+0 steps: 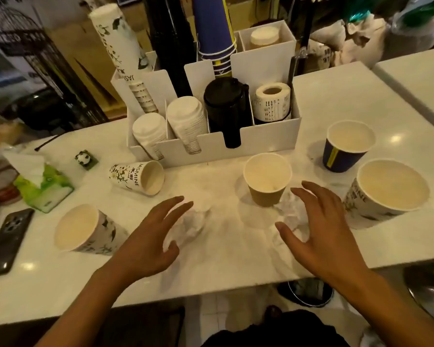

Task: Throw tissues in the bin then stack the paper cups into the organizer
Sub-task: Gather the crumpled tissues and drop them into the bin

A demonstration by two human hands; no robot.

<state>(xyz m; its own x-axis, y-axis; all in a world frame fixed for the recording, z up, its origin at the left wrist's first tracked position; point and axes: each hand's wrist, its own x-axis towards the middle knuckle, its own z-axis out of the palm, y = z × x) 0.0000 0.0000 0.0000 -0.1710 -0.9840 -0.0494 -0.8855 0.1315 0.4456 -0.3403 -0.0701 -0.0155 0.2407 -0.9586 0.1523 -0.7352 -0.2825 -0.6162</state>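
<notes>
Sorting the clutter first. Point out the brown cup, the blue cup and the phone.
brown cup (265, 194): head view, on its outer side wall.
blue cup (342, 157): head view, on its dark side wall.
phone (6, 242): head view, middle of its back.

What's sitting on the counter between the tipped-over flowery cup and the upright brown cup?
Nothing: in the head view, bare white counter runs between the tipped cup and the brown cup.

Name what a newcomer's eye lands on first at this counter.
Two open hands, left hand and right hand, each spread over a crumpled tissue at the counter's near edge. Behind them stands the white organizer packed with lids and cup stacks, with loose paper cups around it, like the tipped jasmine cup.
</notes>
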